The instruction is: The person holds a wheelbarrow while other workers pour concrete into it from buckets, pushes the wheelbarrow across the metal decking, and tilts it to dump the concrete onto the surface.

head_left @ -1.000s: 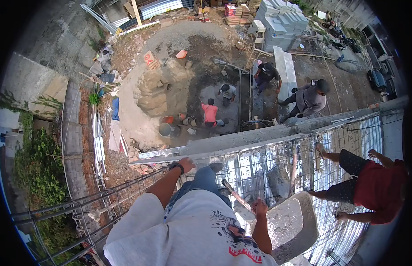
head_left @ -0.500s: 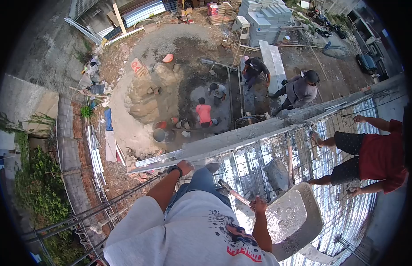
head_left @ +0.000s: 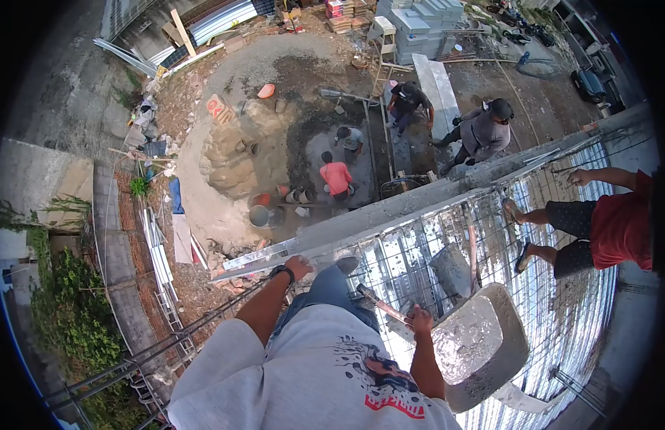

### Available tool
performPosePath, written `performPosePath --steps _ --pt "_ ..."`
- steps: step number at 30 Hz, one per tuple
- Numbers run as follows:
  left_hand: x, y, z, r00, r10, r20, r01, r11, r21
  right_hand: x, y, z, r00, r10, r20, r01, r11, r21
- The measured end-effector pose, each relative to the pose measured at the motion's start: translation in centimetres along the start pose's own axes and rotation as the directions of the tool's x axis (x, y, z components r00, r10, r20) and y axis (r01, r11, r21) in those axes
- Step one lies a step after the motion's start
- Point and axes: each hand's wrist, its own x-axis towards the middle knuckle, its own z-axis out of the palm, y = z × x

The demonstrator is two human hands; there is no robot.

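Note:
My left hand, a dark watch at its wrist, is over the near edge of the concrete ledge; its fingers are too small to make out clearly. My right hand is closed round a worn reddish handle beside a large mortar-smeared tub. Wet grey material coats the inside of the tub. Under it lies shiny corrugated metal decking crossed by a rebar grid. A grey slab-like piece sits on the grid past the handle.
At right a person in a red shirt stands on the decking. Below the ledge, several people work near a sand pile and buckets. Long rebar runs at lower left. Pale blocks are stacked beyond.
The view has shifted, so the ground scene slides left. The person in red has stepped and moved their arms. My right hand stays on the handle.

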Motion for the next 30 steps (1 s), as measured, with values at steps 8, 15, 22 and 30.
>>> performPosePath --steps 8,15,22,30 --pt "-0.6 0.7 -0.8 0.999 -0.024 0.04 0.025 1.0 -0.011 -0.2 -0.7 0.7 1.0 -0.023 0.012 0.023 1.0 0.001" --pt "1.3 0.1 -1.0 0.998 0.036 0.042 -0.037 0.999 0.033 0.2 0.0 0.8 0.999 -0.041 0.029 0.04 0.999 0.019" --pt "1.2 1.5 -1.7 0.997 0.051 0.055 -0.055 0.996 0.074 -0.1 0.4 1.4 0.999 -0.032 0.011 0.032 0.998 0.057" --pt "3.0 -0.8 -0.6 0.998 0.045 0.037 -0.049 0.995 0.091 0.0 1.0 1.8 1.0 0.001 0.009 -0.002 0.997 0.074"
